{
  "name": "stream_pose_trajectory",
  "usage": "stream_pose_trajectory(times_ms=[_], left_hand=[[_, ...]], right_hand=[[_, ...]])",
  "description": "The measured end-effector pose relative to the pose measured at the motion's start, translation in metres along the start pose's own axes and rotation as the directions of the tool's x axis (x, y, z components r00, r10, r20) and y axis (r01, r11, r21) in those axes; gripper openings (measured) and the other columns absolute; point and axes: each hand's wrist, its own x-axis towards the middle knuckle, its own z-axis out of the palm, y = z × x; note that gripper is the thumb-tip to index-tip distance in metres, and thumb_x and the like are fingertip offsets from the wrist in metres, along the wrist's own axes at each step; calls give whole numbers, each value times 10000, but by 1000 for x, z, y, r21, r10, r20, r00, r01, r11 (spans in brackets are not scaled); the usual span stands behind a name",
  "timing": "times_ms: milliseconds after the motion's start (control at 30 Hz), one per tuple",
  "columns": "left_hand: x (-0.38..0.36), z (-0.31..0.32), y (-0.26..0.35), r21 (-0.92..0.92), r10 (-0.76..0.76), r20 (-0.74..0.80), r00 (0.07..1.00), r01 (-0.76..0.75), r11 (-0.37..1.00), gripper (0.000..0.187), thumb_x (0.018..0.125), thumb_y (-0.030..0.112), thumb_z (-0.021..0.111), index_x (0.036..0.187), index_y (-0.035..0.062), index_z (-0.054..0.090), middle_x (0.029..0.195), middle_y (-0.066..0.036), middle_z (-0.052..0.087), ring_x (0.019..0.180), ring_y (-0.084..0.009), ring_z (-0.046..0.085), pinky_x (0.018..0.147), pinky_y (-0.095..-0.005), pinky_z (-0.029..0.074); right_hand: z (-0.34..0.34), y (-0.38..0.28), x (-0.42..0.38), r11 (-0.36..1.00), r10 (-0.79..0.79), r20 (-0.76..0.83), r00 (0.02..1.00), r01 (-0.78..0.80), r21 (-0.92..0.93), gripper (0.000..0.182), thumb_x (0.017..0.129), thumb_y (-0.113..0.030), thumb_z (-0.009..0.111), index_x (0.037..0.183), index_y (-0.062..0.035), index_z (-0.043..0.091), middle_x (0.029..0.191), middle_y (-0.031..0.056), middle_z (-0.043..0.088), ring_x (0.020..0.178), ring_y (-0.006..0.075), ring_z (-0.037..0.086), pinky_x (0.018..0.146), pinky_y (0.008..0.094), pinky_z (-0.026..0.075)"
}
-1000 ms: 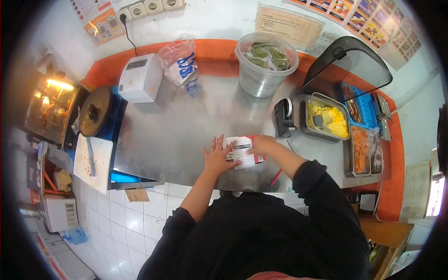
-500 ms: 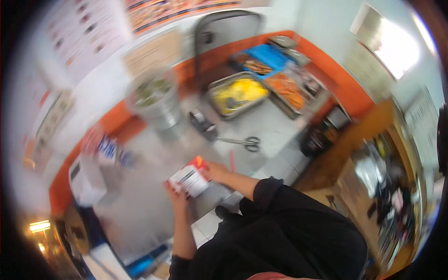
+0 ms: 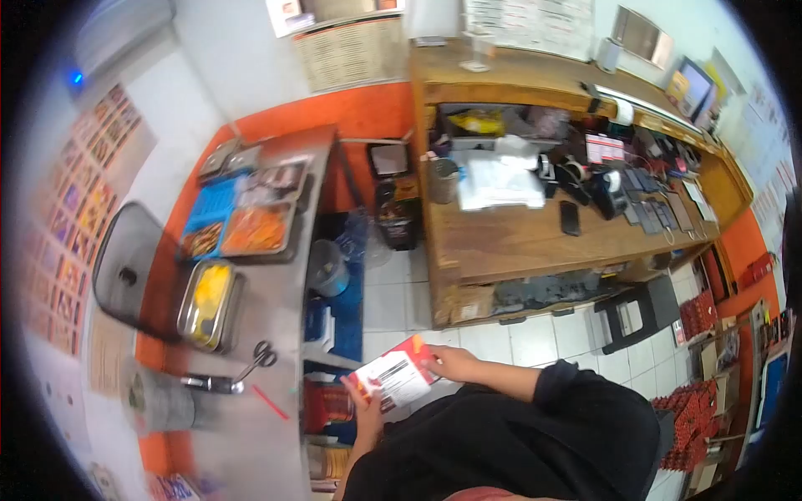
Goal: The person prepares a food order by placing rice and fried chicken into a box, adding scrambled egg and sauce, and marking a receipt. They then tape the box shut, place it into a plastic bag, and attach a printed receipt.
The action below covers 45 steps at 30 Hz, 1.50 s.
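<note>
Your left hand (image 3: pixel 365 407) and right hand (image 3: pixel 449 362) pinch the red-and-white packet (image 3: pixel 393 378) (label print illegible) right of the steel counter (image 3: pixel 280 292), fingertips partly hidden.

Top: a black long-sleeved garment, plain, with no print or markings showing.
Sleeves: loose and black; the right sleeve is bunched into soft folds at mid-forearm, and the left one also ends short of the wrist.
Fabric: matte, slightly creased across the chest and shoulders.
Hands: left hand (image 3: pixel 368 409) and right hand (image 3: pixel 449 362) are bare, with no gloves, rings or watch to be seen.
Lower edge: a thin strip of pinkish-red shows at the bottom of the view; what it belongs to cannot be told.
</note>
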Motion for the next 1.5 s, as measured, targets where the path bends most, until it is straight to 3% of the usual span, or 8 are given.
stream_pose_trajectory(times_ms=[100,400,500,767,867,1100,1300,1500], left_hand=[[32,125,30,-70,-272,193,943,289,955,766,840,4,428,1357,142,-120,1284,-152,330,1080,-218,444,866,-302,404],[188,343,32,83,34,438,898,-78,994,744,846,18,441,1358,106,-91,1299,-166,336,1127,-225,410,910,-284,356],[268,352,-48,283,-51,418,907,-76,956,707,858,53,437,1364,99,-55,1305,-192,330,1165,-250,374,950,-283,306],[286,393,-49,117,107,422,900,-171,978,641,867,55,406,1362,56,-1,1344,-194,255,1210,-272,314,975,-301,268],[290,395,-35,255,-23,433,901,-98,962,647,861,76,424,1362,50,16,1348,-189,240,1222,-282,286,985,-317,250],[347,409,7,390,205,272,940,-302,870,486,820,113,502,1268,34,333,1275,-173,329,1172,-295,343,967,-361,286],[408,480,37,477,-52,818,572,-625,618,384,800,110,503,1162,0,433,1196,-194,423,1100,-327,416,928,-362,345],[423,522,-14,594,-94,803,589,-803,50,427,818,190,495,1195,4,418,1240,-198,398,1130,-305,408,948,-336,338]], right_hand=[[-64,83,-25,969,244,-162,956,-246,10,443,818,-441,464,1118,-117,503,974,147,590,915,326,553,766,382,433],[-280,123,-7,936,338,-451,826,-343,73,461,803,-414,491,1097,-60,505,990,194,579,916,343,552,771,397,436],[-293,221,55,898,433,-208,877,-439,17,417,813,-403,480,1025,-52,552,995,188,580,900,337,561,769,402,435],[-394,257,194,928,26,-602,798,-243,-282,244,808,-274,485,931,-90,588,967,151,572,870,305,563,738,405,452],[-409,272,237,740,262,-245,933,-358,-570,254,780,-260,535,995,-127,557,960,124,595,907,269,575,729,393,462],[-424,285,258,752,118,-203,972,-221,-621,399,693,-369,647,993,-119,565,909,90,606,898,269,562,753,358,472],[-428,304,261,868,96,-218,971,-189,-460,223,786,-279,509,866,-96,608,862,137,599,863,301,560,723,394,470],[-411,290,259,986,165,-561,811,-146,78,298,834,-286,392,867,-63,587,844,212,586,790,385,558,687,449,444]])
